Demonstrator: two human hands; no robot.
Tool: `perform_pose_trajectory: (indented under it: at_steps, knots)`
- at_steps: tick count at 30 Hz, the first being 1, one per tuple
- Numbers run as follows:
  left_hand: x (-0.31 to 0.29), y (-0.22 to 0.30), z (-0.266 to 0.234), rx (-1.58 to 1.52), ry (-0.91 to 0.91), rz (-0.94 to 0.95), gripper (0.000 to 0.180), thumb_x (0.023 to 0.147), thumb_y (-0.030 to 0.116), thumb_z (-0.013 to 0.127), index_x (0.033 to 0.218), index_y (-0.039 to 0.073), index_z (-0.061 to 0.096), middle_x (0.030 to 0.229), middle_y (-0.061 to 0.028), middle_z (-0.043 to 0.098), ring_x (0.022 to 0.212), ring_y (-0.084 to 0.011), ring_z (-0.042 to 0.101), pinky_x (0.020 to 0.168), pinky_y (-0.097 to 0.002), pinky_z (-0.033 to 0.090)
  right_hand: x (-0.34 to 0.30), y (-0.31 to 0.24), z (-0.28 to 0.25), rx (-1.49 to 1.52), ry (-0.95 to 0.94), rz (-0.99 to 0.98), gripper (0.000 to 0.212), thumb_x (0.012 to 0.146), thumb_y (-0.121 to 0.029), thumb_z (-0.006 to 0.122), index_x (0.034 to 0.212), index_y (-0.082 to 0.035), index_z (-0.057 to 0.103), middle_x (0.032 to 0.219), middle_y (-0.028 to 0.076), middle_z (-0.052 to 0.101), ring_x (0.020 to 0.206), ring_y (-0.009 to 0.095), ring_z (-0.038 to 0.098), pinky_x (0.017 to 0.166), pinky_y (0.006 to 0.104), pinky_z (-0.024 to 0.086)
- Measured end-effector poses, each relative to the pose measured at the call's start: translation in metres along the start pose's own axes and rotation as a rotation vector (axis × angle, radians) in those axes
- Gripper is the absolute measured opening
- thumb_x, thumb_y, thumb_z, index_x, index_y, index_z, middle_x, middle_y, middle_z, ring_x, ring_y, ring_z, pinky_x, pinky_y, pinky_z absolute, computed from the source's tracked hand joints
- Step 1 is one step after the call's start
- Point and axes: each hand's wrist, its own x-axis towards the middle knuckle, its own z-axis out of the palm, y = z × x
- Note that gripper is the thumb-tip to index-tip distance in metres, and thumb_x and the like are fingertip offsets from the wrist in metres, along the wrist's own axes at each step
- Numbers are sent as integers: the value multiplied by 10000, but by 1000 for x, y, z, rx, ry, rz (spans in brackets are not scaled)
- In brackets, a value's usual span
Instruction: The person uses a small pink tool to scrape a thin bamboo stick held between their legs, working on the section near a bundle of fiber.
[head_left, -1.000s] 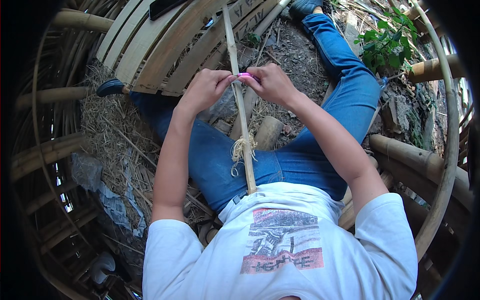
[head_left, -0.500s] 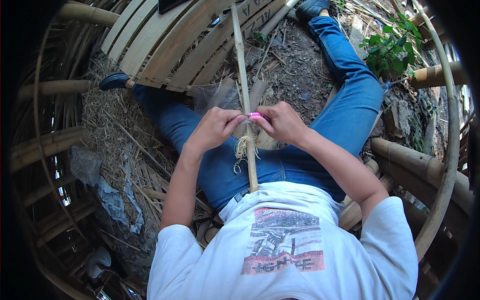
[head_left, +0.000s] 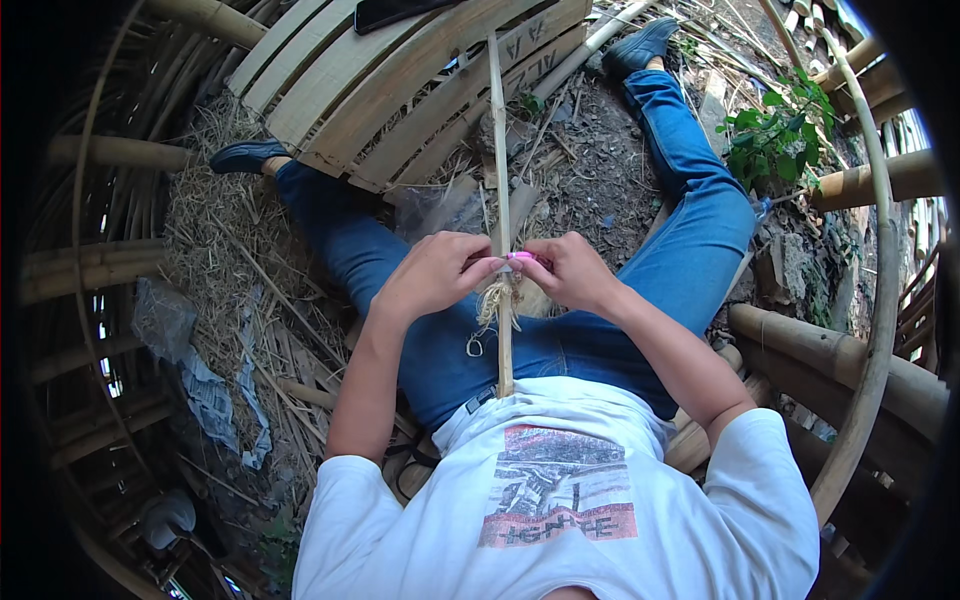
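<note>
A long pale wooden stick point(head_left: 499, 150) runs from the slatted wood down to my waist, between my legs. My left hand point(head_left: 437, 272) is closed at its left side, thumb and finger pinched together against it. On the opposite side my right hand point(head_left: 573, 270) pinches a small bright pink object point(head_left: 522, 255), its end close to the stick; its exact kind is hard to make out. Both sets of fingertips nearly meet in front of the stick. Just below them, a loose bundle of pale yellow string point(head_left: 495, 302) hangs around the stick.
A slatted wooden panel point(head_left: 350, 130) lies ahead, with a black flat device point(head_left: 400, 10) on it. Straw point(head_left: 215, 240) and crumpled plastic point(head_left: 165, 320) are on the left. A leafy plant point(head_left: 775, 145) and bamboo poles point(head_left: 835, 360) stand on the right.
The whole view has shifted slightly, so the hands and stick appear a little lower. My fingers have moved slightly at the stick; the right hand still pinches the pink object.
</note>
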Motion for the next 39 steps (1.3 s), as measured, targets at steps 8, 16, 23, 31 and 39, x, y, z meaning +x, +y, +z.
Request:
perform_pose_trajectory:
  at_steps: [8, 16, 23, 31, 39]
  knots:
    - [82, -32, -37, -44, -30, 7, 305, 981, 258, 572, 886, -23, 644, 632, -96, 580, 575, -158, 537, 583, -332, 443, 67, 27, -35, -3, 131, 1, 399, 957, -397, 603, 867, -21, 699, 594, 154, 555, 522, 270, 517, 552, 392, 435]
    - [119, -36, -64, -6, 48, 43, 338, 998, 240, 557, 812, -27, 644, 588, -40, 577, 556, -108, 512, 556, -314, 430, 122, 39, -73, 31, -82, 38, 415, 996, -424, 555, 1024, -39, 708, 699, 82, 626, 628, 153, 538, 625, 337, 466]
    - [129, -40, -69, -45, 130, -19, 352, 1012, 256, 534, 828, -23, 645, 615, -14, 554, 583, -104, 486, 569, -309, 418, 140, 31, -84, -75, 17, 66, 471, 938, -493, 609, 1075, -58, 728, 811, 132, 706, 719, 234, 659, 701, 364, 513]
    - [133, -53, -64, -152, 83, -11, 376, 1019, 284, 537, 793, 3, 642, 609, -1, 541, 584, -89, 483, 563, -286, 408, 136, 28, -71, -174, 212, 37, 405, 881, -466, 655, 1025, -101, 756, 847, 167, 717, 797, 330, 696, 744, 410, 538]
    - [129, -50, -58, -145, 96, -9, 350, 1020, 270, 553, 815, 2, 644, 630, 25, 535, 601, -67, 465, 561, -267, 396, 130, 35, -63, -185, 289, -28, 399, 882, -474, 653, 1010, -112, 760, 873, 177, 716, 831, 358, 692, 764, 442, 544]
